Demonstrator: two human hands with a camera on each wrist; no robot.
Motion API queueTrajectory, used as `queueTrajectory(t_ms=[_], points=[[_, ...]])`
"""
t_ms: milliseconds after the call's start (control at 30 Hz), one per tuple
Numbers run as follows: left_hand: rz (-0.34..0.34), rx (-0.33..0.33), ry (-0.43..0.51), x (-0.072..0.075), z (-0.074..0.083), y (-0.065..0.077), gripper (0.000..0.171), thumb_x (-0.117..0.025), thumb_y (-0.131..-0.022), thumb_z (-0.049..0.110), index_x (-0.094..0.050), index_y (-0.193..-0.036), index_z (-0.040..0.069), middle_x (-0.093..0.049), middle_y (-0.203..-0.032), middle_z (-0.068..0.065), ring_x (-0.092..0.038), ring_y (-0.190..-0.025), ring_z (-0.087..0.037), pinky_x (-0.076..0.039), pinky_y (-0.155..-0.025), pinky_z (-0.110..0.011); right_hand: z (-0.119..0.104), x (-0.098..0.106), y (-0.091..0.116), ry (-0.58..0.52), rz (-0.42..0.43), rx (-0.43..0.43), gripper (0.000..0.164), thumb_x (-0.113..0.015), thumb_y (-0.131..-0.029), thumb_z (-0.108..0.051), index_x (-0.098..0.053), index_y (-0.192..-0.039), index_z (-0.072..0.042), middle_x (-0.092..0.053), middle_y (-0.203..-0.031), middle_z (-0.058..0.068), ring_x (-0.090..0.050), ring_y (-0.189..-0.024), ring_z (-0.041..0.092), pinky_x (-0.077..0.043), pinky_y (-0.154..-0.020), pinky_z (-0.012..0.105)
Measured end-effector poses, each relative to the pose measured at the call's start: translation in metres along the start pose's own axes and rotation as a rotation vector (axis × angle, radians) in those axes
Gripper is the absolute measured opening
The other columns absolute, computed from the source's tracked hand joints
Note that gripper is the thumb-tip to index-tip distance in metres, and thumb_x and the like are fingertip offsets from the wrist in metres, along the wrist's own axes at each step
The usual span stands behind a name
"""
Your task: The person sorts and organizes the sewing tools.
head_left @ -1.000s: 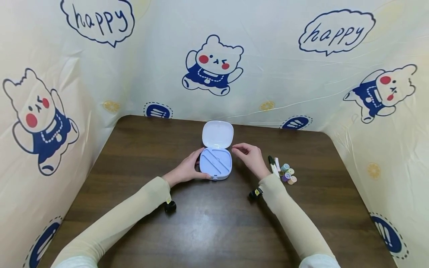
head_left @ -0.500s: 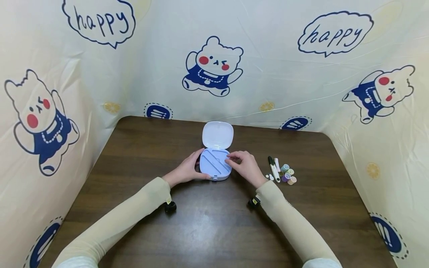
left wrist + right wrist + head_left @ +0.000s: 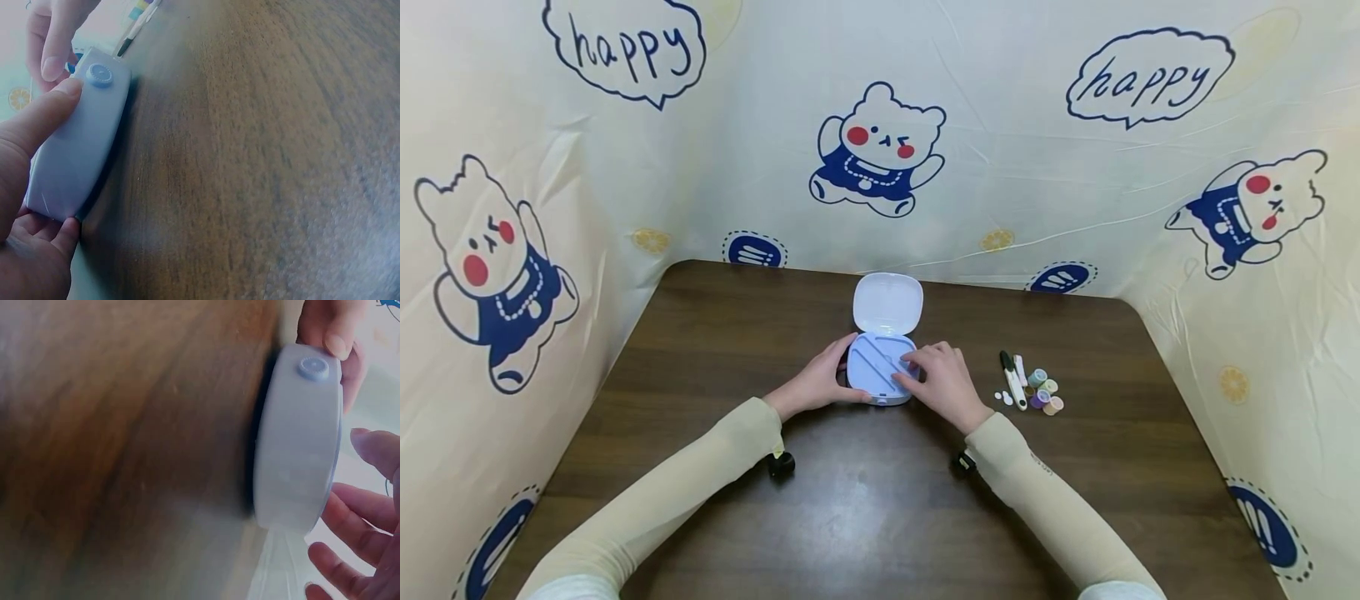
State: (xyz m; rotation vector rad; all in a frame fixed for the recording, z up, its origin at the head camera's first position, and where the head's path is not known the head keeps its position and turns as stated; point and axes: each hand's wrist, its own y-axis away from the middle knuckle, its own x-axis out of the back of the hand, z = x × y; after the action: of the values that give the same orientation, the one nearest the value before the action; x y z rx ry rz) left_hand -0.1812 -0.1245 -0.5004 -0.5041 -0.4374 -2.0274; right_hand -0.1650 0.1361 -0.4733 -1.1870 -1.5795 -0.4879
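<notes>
A light-blue case [image 3: 874, 377] stands on the table with its clear, whitish lid [image 3: 887, 303] raised behind it. Diagonal dividers split its inside. My left hand [image 3: 818, 380] grips the case's left side, with the thumb along the front near a round button [image 3: 100, 74] and the fingers behind. Over the right part of the case hovers my right hand [image 3: 946, 385], thumb and fingers apart. In the right wrist view I see nothing between them; a finger is close to the rim of the case [image 3: 299, 440], and whether it touches is unclear.
Right of the case lie several small thread spools [image 3: 1042, 392], a white pen-like tool with a dark end [image 3: 1012, 379], a short white piece [image 3: 1020, 369] and small white discs [image 3: 1006, 398]. A printed cloth [image 3: 985, 167] surrounds the brown table [image 3: 850, 517].
My right hand has gone from beside the case's right edge, thumb and fingers together, to over its right part, fingers spreading. My left hand keeps its hold on the case.
</notes>
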Motion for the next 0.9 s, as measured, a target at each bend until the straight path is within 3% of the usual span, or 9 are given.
queueTrajectory(t_ms=[300,567,900], points=[[0.008,-0.013,-0.015,-0.001,-0.003,-0.001,0.116,-0.092,-0.081,0.036,-0.018,-0.166,0.005,-0.030,-0.165,-0.021,-0.043,-0.145,-0.035,-0.042,-0.118,-0.048,-0.008,-0.004,0.001,0.042,-0.004,0.010,0.038,-0.081,-0.091,-0.042,-0.079,-0.111,-0.010,-0.068,-0.090,0.001,-0.054,-0.096,0.024,-0.043,-0.091,0.048],[0.006,-0.018,-0.025,-0.001,-0.002,-0.001,0.115,-0.092,-0.082,0.034,-0.018,-0.165,0.004,-0.030,-0.165,-0.022,-0.043,-0.145,-0.035,-0.042,-0.118,-0.048,-0.013,-0.007,0.000,0.116,-0.034,-0.034,0.048,-0.081,-0.089,-0.051,-0.078,-0.114,-0.009,-0.066,-0.095,0.004,-0.054,-0.103,0.027,-0.041,-0.098,0.052],[0.007,-0.021,0.004,0.000,-0.002,0.000,0.113,-0.090,-0.083,0.032,-0.018,-0.165,0.002,-0.029,-0.164,-0.024,-0.041,-0.146,-0.036,-0.043,-0.117,-0.048,-0.022,-0.005,-0.009,0.167,-0.057,-0.082,0.040,-0.082,-0.088,-0.046,-0.073,-0.099,-0.008,-0.063,-0.088,0.003,-0.053,-0.103,0.029,-0.040,-0.104,0.056]])
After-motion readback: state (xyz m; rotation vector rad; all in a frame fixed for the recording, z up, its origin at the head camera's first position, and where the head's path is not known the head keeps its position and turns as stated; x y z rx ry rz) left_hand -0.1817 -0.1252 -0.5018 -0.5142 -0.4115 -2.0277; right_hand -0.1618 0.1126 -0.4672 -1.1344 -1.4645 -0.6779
